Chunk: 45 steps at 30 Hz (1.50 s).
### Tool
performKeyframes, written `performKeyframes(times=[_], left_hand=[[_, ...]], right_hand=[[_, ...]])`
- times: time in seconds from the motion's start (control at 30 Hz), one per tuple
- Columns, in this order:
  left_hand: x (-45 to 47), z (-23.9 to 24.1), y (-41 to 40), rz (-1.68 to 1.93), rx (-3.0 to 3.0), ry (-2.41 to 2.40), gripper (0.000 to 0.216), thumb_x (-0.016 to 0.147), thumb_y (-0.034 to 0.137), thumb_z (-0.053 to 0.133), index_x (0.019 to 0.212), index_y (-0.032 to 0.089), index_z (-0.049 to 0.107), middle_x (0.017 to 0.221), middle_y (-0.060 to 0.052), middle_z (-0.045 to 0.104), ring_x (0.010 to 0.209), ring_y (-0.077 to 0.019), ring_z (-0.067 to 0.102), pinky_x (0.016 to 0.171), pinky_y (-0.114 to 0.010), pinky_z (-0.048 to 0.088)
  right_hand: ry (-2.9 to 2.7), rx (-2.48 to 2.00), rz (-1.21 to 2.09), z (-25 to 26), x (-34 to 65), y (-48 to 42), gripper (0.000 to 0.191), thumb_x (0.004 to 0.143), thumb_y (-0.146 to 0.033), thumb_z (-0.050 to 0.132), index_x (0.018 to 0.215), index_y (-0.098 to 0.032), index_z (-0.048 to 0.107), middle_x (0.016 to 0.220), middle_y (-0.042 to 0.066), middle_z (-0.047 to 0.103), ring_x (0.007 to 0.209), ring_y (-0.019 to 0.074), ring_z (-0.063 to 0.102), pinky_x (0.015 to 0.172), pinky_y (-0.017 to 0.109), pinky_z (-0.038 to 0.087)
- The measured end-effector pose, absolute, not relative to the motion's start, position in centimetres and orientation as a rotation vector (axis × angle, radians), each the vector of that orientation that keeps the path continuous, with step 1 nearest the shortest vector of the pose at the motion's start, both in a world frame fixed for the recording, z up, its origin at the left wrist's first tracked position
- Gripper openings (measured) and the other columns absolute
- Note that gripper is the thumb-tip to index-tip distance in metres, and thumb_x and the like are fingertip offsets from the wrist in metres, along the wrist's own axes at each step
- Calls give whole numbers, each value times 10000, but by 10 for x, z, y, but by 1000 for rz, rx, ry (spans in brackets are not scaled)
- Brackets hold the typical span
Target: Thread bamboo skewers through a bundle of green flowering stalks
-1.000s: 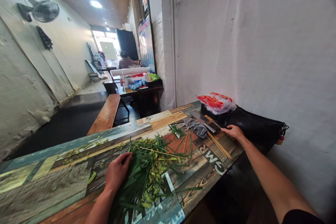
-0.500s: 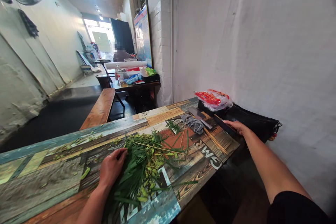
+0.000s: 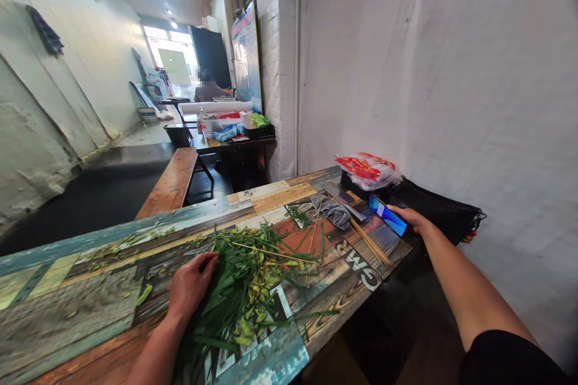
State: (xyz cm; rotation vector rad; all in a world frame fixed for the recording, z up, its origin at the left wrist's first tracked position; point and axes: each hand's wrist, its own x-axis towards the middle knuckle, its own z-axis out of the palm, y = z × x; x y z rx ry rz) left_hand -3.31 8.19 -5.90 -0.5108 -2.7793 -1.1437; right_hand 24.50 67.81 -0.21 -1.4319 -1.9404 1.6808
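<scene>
My left hand [image 3: 189,284] rests with curled fingers on a heap of long green leaves [image 3: 246,289] spread over the patterned table [image 3: 90,289]. My right hand [image 3: 412,218] reaches to the table's far right end and grips a phone [image 3: 388,215] with a lit blue screen. Just left of the phone lie a bundle of bamboo skewers [image 3: 368,242], a cleaver [image 3: 344,197] and a grey cloth [image 3: 332,210].
A black bag [image 3: 438,209] lies by the white wall, with a red and clear food packet [image 3: 368,169] on a black tray beside it. A wooden bench [image 3: 169,183] stands beyond the table. Farther off is another table with containers and a seated person.
My right hand went from lying by the skewers to picking up the phone, whose screen now glows blue. My left hand stayed on the leaves.
</scene>
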Motion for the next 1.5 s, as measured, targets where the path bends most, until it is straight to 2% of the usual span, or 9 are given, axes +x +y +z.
performKeyframes(times=[0.23, 0.43, 0.8, 1.03, 1.17, 1.27, 1.33, 1.4, 1.5], left_hand=[[-33, -59, 81, -1144, -522, -2787, 546, 749, 569, 454, 1008, 190, 748, 955, -94, 777, 871, -273, 708, 739, -324, 481], [-30, -54, 83, -1147, -505, -2808, 585, 738, 576, 450, 1035, 168, 746, 958, -111, 776, 876, -284, 706, 752, -334, 478], [-33, -60, 81, -1148, -520, -2766, 519, 742, 570, 479, 981, 199, 754, 943, -92, 779, 866, -282, 703, 745, -334, 483], [-29, -53, 82, -1180, -506, -2794, 544, 724, 578, 479, 983, 184, 752, 946, -101, 778, 876, -288, 712, 776, -339, 499], [-32, -57, 82, -1228, -532, -2768, 480, 740, 552, 495, 962, 205, 743, 927, -85, 779, 878, -300, 716, 762, -358, 503], [-32, -58, 83, -1284, -550, -2706, 380, 754, 510, 523, 905, 234, 736, 895, -57, 779, 857, -315, 715, 772, -387, 509], [-29, -58, 84, -1336, -566, -2647, 310, 768, 461, 534, 866, 242, 732, 870, -51, 777, 844, -323, 716, 782, -406, 514], [-26, -56, 86, -1372, -583, -2602, 266, 784, 414, 542, 847, 240, 733, 862, -61, 776, 841, -323, 717, 784, -415, 519], [-24, -55, 90, -1384, -587, -2593, 241, 793, 367, 566, 847, 217, 746, 881, -87, 777, 840, -296, 719, 791, -397, 525]], right_hand=[[-1984, -1450, 1591, -6, 244, 682, 501, 840, -571, 695, 902, -76, 743, 880, 163, 761, 712, 227, 725, 684, 322, 607], [-2029, -1464, 1571, 1, 245, 673, 478, 899, -558, 626, 841, -98, 743, 817, 144, 758, 675, 210, 716, 667, 303, 597], [-2118, -1459, 1450, 3, 244, 670, 498, 910, -577, 589, 847, -109, 747, 839, 139, 761, 745, 216, 724, 699, 290, 591], [-2098, -1434, 1437, 5, 244, 665, 482, 883, -557, 631, 841, -95, 763, 783, 138, 754, 741, 231, 724, 720, 308, 587], [-2120, -1462, 1312, 11, 242, 657, 481, 880, -549, 642, 869, -84, 764, 860, 135, 762, 797, 223, 718, 716, 288, 561], [-2161, -1442, 1248, 14, 241, 650, 468, 909, -507, 614, 855, -67, 762, 960, 174, 753, 882, 239, 703, 741, 292, 525], [-2229, -1382, 1151, 10, 241, 650, 411, 905, -466, 624, 777, -99, 759, 973, 200, 744, 932, 272, 692, 762, 320, 507], [-2355, -1288, 978, -2, 240, 659, 369, 888, -464, 627, 674, -184, 736, 931, 203, 744, 923, 300, 689, 774, 363, 500], [-2405, -1220, 756, -32, 233, 682, 301, 772, -544, 674, 573, -318, 666, 871, 192, 737, 845, 330, 684, 820, 452, 493]])
